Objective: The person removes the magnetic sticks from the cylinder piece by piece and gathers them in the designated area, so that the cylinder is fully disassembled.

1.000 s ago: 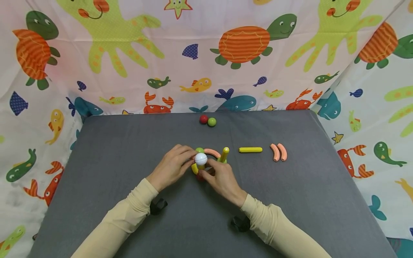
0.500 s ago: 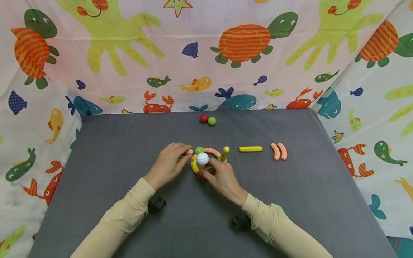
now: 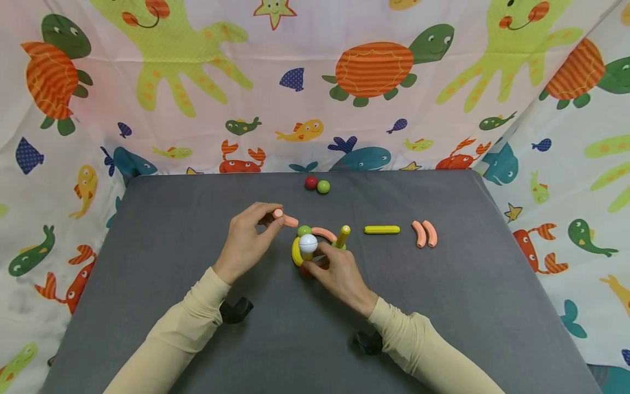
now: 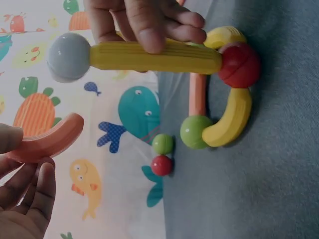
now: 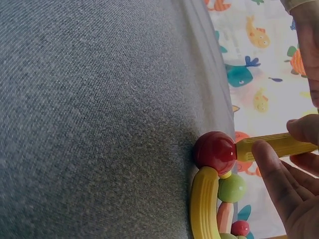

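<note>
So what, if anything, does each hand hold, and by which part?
Left hand: a curved pink stick, near one end. Right hand: the white-topped yellow stick, around its middle.

Slanting inward and forward with both arms, wearing a left sleeve (image 3: 172, 335) and a right sleeve (image 3: 424, 346) of pale yellow down to the wrists. Pinching with the left hand (image 3: 248, 239), pressing its thumb opposite bent fingers, and holding it farther forward than the other. Gripping with the right hand (image 3: 342, 273), curving its thumb and fingers toward each other, and pointing its fingertips forward and leftward.
</note>
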